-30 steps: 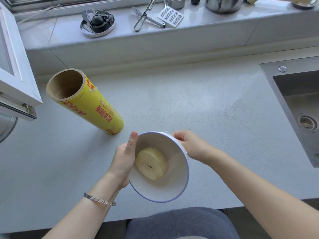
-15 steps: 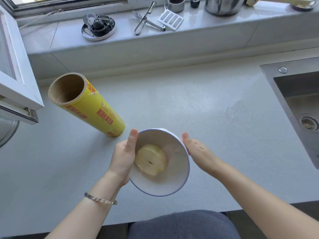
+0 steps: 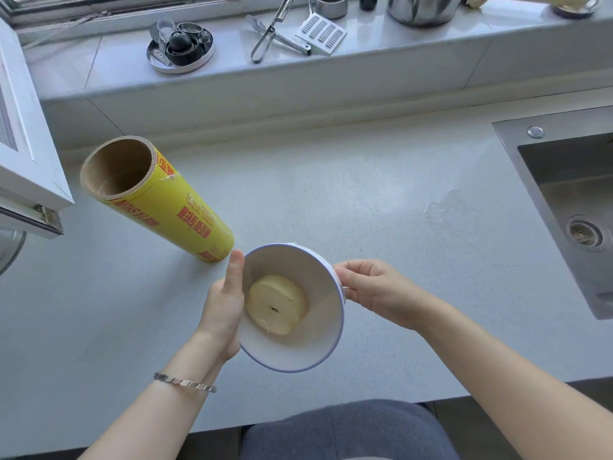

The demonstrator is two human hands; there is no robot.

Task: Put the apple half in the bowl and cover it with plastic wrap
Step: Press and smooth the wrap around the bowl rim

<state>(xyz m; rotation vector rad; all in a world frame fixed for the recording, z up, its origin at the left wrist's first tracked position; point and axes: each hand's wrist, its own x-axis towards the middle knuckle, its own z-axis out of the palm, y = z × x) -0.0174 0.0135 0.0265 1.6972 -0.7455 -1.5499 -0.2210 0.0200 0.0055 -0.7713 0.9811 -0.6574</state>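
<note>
A person at a pale grey kitchen counter (image 3: 365,210) holds a white bowl (image 3: 318,343) with a thin blue rim above the counter's near edge, tipped so its inside faces the camera. The apple half (image 3: 277,303) lies inside the bowl, against the bottom, its pale cut face showing. The left hand (image 3: 222,307) grips the bowl's left side, thumb straight up along the rim and the other fingers hidden behind. The right hand (image 3: 378,290) has its fingers curled together, pinching at the right rim; whether clear film lies between them cannot be told. A yellow roll of plastic wrap (image 3: 185,210) stands just beside the bowl, to its upper left. A steel sink (image 3: 570,200) is at the far right.
</note>
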